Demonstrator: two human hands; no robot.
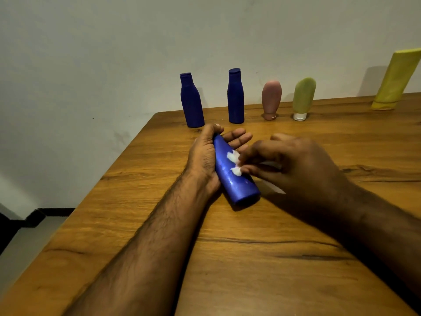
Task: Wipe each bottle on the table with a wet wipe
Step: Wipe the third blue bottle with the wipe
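In the middle of the frame the person has a blue bottle (234, 176) laid almost flat, its base toward the lower right just over the table (159, 224) and its neck up in the left hand (205, 153). That hand cradles it from the left, thumb curled over the top end and fingers spread underneath on the far side, which I take to be a way of keeping the round body from rolling while leaving its upper face bare for cleaning.

The right hand (296, 165) comes in from the right with its fingertips bunched on a small white wipe (234, 160), pressing it onto the bottle about halfway along. The wipe is scrunched, and only two white bits show past the fingers; a pale strip under the palm may be more of it, though I cannot be sure.

Along the wall in the upper half stand the others in a row: two dark blue bottles (192, 103) (235, 99), then a pink tube (271, 99) and a green tube (304, 98) resting on their caps, and a big yellow tube (396, 80) at the upper right edge, leaning on the wall. They sit well clear of the hands, likely so the work has room. Whether any of them has been wiped I cannot tell
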